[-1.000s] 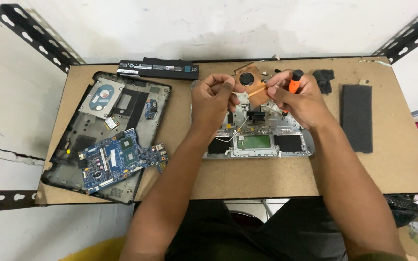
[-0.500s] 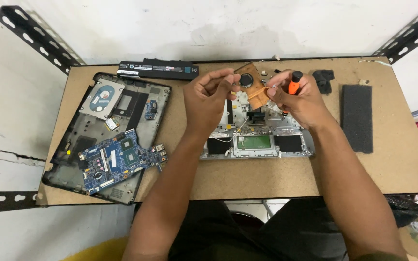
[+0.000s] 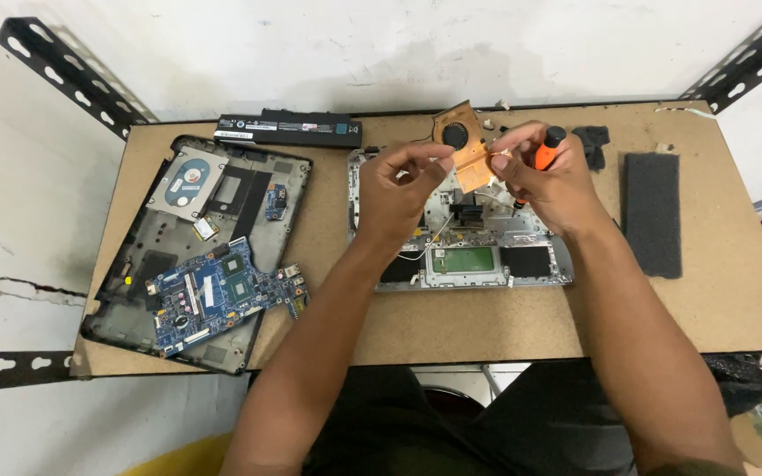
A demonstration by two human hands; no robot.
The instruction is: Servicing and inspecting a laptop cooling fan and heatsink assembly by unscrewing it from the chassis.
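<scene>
Two hands on one part | copper heatsink w/ fan (image 3: 466,150) held above laptop chassis (image 3: 460,234), long axis slanting up-left | left hand (image 3: 403,189) fingers pinch its left edge | right hand (image 3: 549,176) pinches right edge, also curled round orange screwdriver (image 3: 547,150) | both equally near.

The counter (image 3: 487,326) is bare pressed board, matt tan and faintly speckled, with dark edges, while the wall (image 3: 354,44) behind is rough, scuffed white plaster crossed by black perforated metal braces (image 3: 63,75). The cooler (image 3: 467,154) held between the hands is dull copper-coloured metal with a round black plastic fan, and the screwdriver (image 3: 547,148) beside it has a smooth orange plastic handle. The open laptop shell (image 3: 451,238) shows silvery metal, the other case (image 3: 222,203) matt dark plastic under a glossy blue circuit board (image 3: 213,295), and the pad (image 3: 652,211) looks like soft grey foam.
</scene>
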